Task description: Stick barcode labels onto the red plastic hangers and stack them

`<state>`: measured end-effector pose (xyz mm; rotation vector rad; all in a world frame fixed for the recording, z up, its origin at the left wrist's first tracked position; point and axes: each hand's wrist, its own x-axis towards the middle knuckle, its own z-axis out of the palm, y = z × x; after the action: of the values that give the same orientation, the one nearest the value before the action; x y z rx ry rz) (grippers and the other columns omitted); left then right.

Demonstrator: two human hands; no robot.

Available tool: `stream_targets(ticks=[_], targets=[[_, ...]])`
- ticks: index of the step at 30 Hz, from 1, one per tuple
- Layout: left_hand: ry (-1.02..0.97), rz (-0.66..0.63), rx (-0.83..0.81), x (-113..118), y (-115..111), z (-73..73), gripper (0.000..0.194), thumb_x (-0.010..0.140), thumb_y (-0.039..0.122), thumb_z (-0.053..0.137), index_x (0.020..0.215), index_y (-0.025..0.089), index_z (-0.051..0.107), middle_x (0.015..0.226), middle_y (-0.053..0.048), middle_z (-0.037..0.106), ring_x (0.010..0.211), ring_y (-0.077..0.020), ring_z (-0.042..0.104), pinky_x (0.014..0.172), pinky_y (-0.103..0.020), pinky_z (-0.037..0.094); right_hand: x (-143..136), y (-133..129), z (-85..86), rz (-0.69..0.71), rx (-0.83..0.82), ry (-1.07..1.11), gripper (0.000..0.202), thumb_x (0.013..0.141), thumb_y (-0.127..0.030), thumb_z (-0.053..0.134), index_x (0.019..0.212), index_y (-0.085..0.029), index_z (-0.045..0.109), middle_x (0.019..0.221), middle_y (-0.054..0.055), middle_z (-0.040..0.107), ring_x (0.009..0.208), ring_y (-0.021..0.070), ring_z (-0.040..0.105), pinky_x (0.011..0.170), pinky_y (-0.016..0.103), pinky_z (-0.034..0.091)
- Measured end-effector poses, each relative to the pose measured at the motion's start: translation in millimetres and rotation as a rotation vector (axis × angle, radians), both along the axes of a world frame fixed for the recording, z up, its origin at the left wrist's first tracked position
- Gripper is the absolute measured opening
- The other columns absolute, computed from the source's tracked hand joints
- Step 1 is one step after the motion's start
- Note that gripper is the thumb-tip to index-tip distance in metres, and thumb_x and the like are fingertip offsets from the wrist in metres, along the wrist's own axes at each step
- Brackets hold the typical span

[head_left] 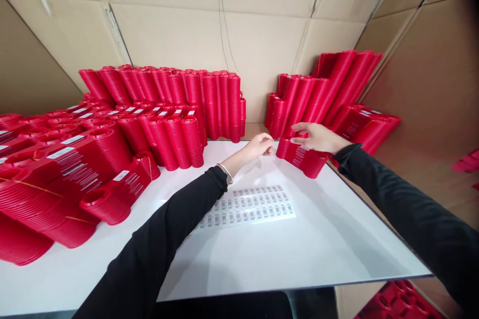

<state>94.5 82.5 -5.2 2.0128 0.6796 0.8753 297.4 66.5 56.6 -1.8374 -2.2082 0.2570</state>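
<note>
My left hand (261, 145) is held above the far middle of the white table, its fingers curled together in a pinch; whatever may be between the fingertips is too small to make out. My right hand (313, 137) lies over the top of a short stack of nested red plastic holders (301, 156), thumb on the near side and fingers reaching to the far side. This stack has rounded ends and white print on its flat middle. A sheet of barcode labels (247, 205) lies flat on the table, partly hidden by my left forearm.
Many tall red stacks (187, 87) line the back left, with labelled, banded ones (71, 164) nearer. More red stacks (310, 99) lean at the back right. Cardboard walls (262, 40) enclose the white table (318, 244). Red pieces (400, 301) sit below the right front edge.
</note>
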Motion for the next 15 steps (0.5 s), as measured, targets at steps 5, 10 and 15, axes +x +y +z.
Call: stream_targets(ticks=[5, 10, 15], targets=[[-0.119, -0.112, -0.062, 15.7, -9.3, 27.7, 0.012, 0.088, 0.025, 0.038, 0.078, 0.019, 0.040, 0.064, 0.003, 0.045, 0.056, -0.0072, 0.048, 0.058, -0.022, 0.042, -14.5, -30.3, -22.9, 0.276, -0.067, 0.630, 0.032, 0.070, -0.048, 0.066, 0.083, -0.020, 0.069, 0.089, 0.005, 0.070, 0.087, 0.0223, 0.063, 0.084, 0.035, 0.048], [-0.263, -0.226, -0.266, 29.7, -12.8, 28.0, 0.014, 0.086, 0.027, 0.043, 0.076, 0.020, 0.037, 0.060, 0.006, 0.038, 0.054, -0.0068, 0.049, 0.060, -0.023, 0.043, -7.0, -53.1, -26.3, 0.127, 0.062, 1.207, 0.019, 0.074, -0.040, 0.064, 0.075, -0.022, 0.064, 0.078, 0.001, 0.066, 0.077, 0.0162, 0.062, 0.082, 0.037, 0.049], [-0.334, -0.280, -0.399, 52.9, -13.8, 30.7, 0.012, 0.085, 0.028, 0.046, 0.079, 0.018, 0.044, 0.076, 0.001, 0.051, 0.071, -0.0092, 0.057, 0.071, -0.026, 0.047, 10.6, -74.5, -3.3, 0.195, 0.164, 1.252, 0.025, 0.079, -0.031, 0.057, 0.104, -0.030, 0.061, 0.090, -0.002, 0.066, 0.046, 0.0069, 0.047, 0.056, 0.030, 0.050]])
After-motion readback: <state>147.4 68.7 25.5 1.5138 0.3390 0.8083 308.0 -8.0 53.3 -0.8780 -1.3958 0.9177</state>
